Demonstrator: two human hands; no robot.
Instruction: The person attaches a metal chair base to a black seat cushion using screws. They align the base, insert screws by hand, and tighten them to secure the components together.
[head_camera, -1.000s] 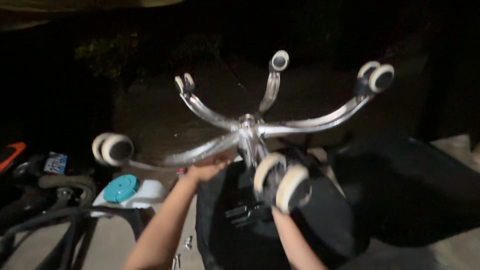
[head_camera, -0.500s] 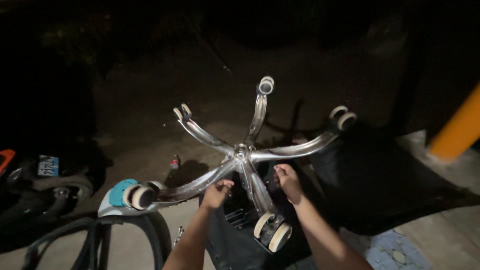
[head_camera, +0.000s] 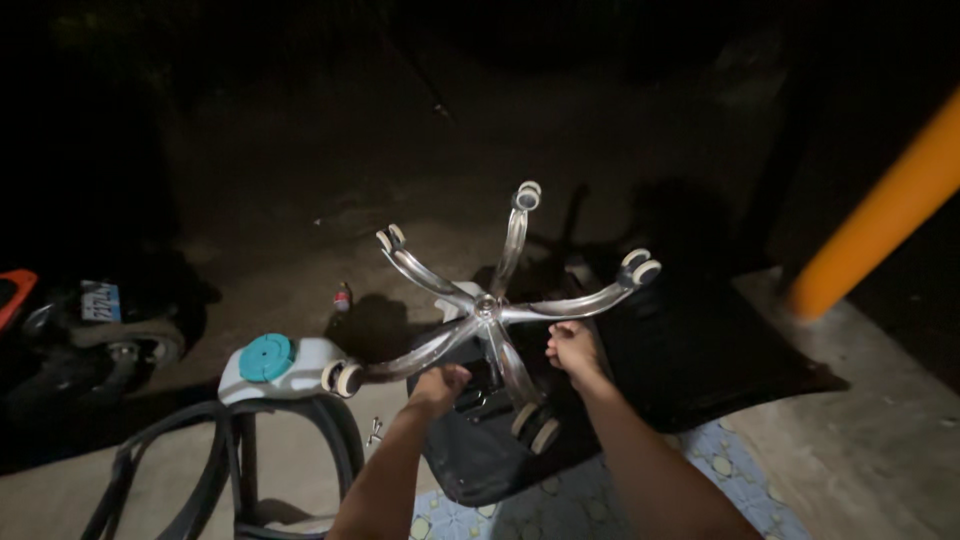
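Observation:
An office chair lies upside down on the ground, its chrome five-armed base (head_camera: 487, 307) pointing up with pale casters (head_camera: 640, 268) at the arm ends. The black seat (head_camera: 690, 350) spreads out beneath it. My left hand (head_camera: 440, 384) is curled into a fist right under the arm that runs to the left caster (head_camera: 345, 378), touching it. My right hand (head_camera: 572, 345) is just below the right arm of the base, over the seat's underside, with its fingers curled. The dark hides whether it grips anything.
A white and teal device (head_camera: 262, 365) lies left of the base, with a black curved frame (head_camera: 200, 470) in front of it. Small screws (head_camera: 375, 431) and a little bottle (head_camera: 343, 297) lie on the floor. A scooter (head_camera: 90, 335) stands at left, an orange post (head_camera: 885, 220) at right, a patterned mat (head_camera: 600, 505) under me.
The view has pulled back and up, so the chair base looks smaller. My hands have moved from the central column outwards, to under the left and right arms.

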